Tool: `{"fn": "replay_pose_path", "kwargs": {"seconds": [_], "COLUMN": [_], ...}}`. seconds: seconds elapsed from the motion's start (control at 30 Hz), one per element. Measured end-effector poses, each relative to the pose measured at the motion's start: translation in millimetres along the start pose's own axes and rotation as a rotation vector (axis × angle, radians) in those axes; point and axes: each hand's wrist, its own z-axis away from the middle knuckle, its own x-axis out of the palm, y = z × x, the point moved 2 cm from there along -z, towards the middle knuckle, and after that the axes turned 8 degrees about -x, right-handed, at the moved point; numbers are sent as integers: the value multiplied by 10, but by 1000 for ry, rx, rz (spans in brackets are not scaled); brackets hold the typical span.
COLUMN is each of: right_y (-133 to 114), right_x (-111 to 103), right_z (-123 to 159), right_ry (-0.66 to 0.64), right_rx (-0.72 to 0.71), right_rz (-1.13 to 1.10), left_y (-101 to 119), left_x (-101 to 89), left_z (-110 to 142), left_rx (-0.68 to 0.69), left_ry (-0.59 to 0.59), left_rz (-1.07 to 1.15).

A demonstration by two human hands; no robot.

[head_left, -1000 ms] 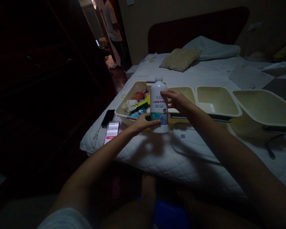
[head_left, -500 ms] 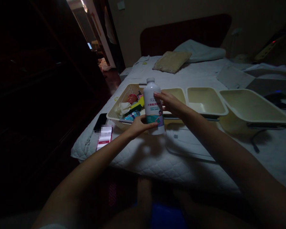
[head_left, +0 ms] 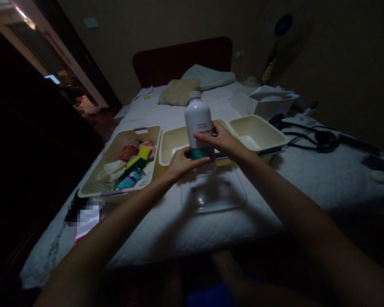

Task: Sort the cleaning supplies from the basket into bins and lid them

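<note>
A white plastic bottle (head_left: 198,115) with a capped top and a printed red and green label stands upright in the air between my hands. My left hand (head_left: 183,164) grips its lower part, thumb across the front. Higher up on the right side, my right hand (head_left: 222,140) is wrapped round it with a finger on the label. Behind the bottle are cream bins (head_left: 174,136) on the bed. Below it lies a clear plastic lid (head_left: 214,204). To the left, a perforated cream basket (head_left: 92,175) holds a yellow sponge (head_left: 144,152), a red woven item (head_left: 128,153) and a blue package (head_left: 131,178).
The bed (head_left: 166,234) has a white quilted cover. A lit phone (head_left: 87,219) lies at its left edge. Black headphones with cables (head_left: 323,140) and a white box (head_left: 273,104) are on the right. A beige pillow (head_left: 179,91) is farther back, near a standing fan (head_left: 283,25).
My view has swung to the right, so the basket and phone appear farther left and the fan has come into view. The bottle has turned slightly; both hands still hold it.
</note>
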Motion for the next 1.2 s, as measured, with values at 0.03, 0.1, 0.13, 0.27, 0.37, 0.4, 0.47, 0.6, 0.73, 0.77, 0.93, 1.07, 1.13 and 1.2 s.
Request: {"fn": "replay_pose_path", "kwargs": {"seconds": [0.03,0.1,0.13,0.27,0.37,0.4,0.47,0.6,0.73,0.77,0.93,1.07,1.13,1.2], "right_y": [-7,-13,-12,1,19,28,51,103,150,161,229,307,346,385], "right_x": [-139,-407,-536,-1002,-1271,-1338,-1444,-1607,-1799,-1849,-2019,-2048,-2046,-2034], "right_z": [19,58,77,135,148,146,135,91,43,34,19,41,56,67], "right_ry": [26,75,99,222,305,324,357,422,486,501,573,580,588,588], "right_rx": [-3,0,9,21,7,6,1,-65,-136,-141,-134,-112,-101,-94], "right_rz": [6,13,16,54,81,81,84,157,272,290,305,309,303,293], "left_y": [60,172,223,401,502,526,552,480,282,234,76,3,-52,-122], "left_x": [117,351,467,897,1161,1234,1355,1527,1640,1665,1777,1829,1826,1806], "left_z": [-73,-209,-272,-519,-706,-766,-872,-972,-905,-880,-829,-831,-825,-826], "left_rx": [10,31,44,93,125,141,176,211,276,326,584,648,683,715], "left_ry": [-30,-99,-135,-241,-283,-290,-296,-311,-281,-276,-238,-201,-190,-178], "left_rz": [0,27,46,93,128,138,145,106,-156,-257,-662,-800,-794,-740]}}
